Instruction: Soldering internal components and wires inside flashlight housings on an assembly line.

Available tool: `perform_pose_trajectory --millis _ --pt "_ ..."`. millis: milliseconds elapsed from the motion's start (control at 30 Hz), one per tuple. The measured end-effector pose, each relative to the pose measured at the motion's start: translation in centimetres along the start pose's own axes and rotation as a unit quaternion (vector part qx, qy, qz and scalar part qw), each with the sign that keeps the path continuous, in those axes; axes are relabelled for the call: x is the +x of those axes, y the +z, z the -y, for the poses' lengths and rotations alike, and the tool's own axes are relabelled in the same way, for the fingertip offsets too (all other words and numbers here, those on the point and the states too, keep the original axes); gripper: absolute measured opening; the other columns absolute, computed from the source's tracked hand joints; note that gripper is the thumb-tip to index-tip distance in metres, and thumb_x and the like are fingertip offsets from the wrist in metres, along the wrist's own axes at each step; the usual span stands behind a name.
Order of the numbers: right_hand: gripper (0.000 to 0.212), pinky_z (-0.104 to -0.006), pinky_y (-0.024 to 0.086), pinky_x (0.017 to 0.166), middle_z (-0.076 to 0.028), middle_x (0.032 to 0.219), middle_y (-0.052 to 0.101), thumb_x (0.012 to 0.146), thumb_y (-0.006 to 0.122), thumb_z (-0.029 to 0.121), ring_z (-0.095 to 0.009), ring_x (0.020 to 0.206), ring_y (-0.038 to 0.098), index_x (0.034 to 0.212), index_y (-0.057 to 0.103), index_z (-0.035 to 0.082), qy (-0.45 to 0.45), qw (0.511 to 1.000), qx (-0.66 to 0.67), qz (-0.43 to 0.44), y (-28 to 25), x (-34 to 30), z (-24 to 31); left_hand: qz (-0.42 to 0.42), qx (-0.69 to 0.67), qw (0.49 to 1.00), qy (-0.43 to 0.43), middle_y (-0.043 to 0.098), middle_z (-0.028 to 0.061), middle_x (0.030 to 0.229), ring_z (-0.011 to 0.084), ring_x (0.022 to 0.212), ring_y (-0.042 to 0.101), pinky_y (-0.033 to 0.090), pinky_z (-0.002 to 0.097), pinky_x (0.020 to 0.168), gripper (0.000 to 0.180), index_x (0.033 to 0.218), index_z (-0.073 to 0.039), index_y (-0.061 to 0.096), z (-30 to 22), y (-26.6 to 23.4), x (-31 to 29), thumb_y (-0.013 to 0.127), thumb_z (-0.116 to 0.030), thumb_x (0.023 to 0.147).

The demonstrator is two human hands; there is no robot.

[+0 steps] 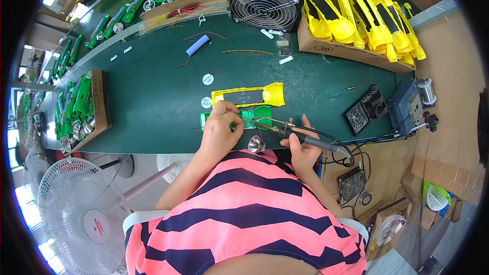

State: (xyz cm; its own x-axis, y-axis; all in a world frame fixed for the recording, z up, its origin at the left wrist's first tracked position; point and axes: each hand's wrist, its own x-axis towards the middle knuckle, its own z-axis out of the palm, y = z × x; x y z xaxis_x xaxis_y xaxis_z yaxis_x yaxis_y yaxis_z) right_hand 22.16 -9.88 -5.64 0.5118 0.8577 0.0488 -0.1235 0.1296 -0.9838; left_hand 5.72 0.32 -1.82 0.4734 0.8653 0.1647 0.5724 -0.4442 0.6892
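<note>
My right hand (304, 152) grips a soldering iron (305, 139), its thin metal tip pointing left over a green circuit board (248, 117). The board sits in a green plastic flashlight shell (264, 113) near the front edge of the bench. My left hand (222, 125) is closed in a pinch at the board's left side; what its fingertips hold is hidden. Just behind lies a yellow flashlight shell (275, 94) with a dark panel, and thin red wires run between the two shells. A round silver reflector (255, 144) rests in front of the green shell.
A blue cylindrical battery (197, 45) and loose wires lie farther back. A box of yellow shells (351, 56) and a black fan (265, 7) stand behind. At right are a soldering stand (365, 110) and blue soldering station (405, 107); at left, a carton of green shells (102, 94).
</note>
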Motion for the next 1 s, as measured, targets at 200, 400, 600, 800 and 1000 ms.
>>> perform_pose_trajectory --millis 200,400,600,800,1000 --pt "0.016 -0.0299 0.047 0.080 -0.012 0.068 0.060 0.078 0.052 -0.001 -0.013 0.056 0.060 0.093 0.048 -0.005 -0.077 0.990 -0.103 0.052 -0.4 0.4 -0.7 0.016 0.010 1.000 0.001 0.051 0.0092 0.085 0.0230 0.077 0.054 0.045 0.0302 0.064 0.008 0.063 0.000 0.057 -0.3 0.0 0.2 0.062 0.003 0.059" --pt "0.015 -0.0297 0.045 0.083 -0.011 0.065 0.060 0.078 0.051 -0.002 -0.014 0.056 0.060 0.093 0.049 -0.005 -0.004 0.998 -0.054 0.029 -0.3 0.2 -1.0 0.019 0.019 1.000 0.013 0.052 0.0094 0.084 0.0238 0.077 0.054 0.045 0.0308 0.064 0.009 0.064 0.000 0.057 -0.2 0.0 0.4 0.062 0.004 0.058" --pt "0.017 -0.0254 0.049 0.072 -0.011 0.065 0.059 0.078 0.052 -0.002 -0.014 0.056 0.060 0.094 0.049 -0.006 -0.034 0.997 -0.065 0.037 -0.4 0.4 -1.5 0.021 0.030 0.999 0.021 0.052 0.0096 0.084 0.0250 0.076 0.054 0.045 0.0315 0.063 0.009 0.063 0.000 0.056 -0.3 0.0 0.6 0.062 0.004 0.058" --pt "0.016 -0.0237 0.050 0.063 -0.012 0.065 0.059 0.079 0.052 0.001 -0.013 0.054 0.059 0.094 0.049 -0.006 0.046 0.998 0.042 -0.019 0.2 0.4 -0.5 0.020 0.022 0.999 0.042 0.049 0.0115 0.081 0.0278 0.073 0.051 0.044 0.0339 0.064 0.009 0.061 0.003 0.051 -0.4 0.1 0.7 0.059 0.006 0.058" --pt "0.027 -0.0228 0.052 0.056 -0.015 0.083 0.058 0.080 0.054 0.000 -0.015 0.063 0.061 0.103 0.045 -0.009 0.029 0.996 0.084 0.005 -0.7 0.6 -0.3 0.018 0.036 0.998 0.049 0.049 0.0115 0.080 0.0278 0.072 0.052 0.045 0.0338 0.063 0.008 0.061 0.003 0.051 -0.2 0.1 0.7 0.059 0.006 0.059"
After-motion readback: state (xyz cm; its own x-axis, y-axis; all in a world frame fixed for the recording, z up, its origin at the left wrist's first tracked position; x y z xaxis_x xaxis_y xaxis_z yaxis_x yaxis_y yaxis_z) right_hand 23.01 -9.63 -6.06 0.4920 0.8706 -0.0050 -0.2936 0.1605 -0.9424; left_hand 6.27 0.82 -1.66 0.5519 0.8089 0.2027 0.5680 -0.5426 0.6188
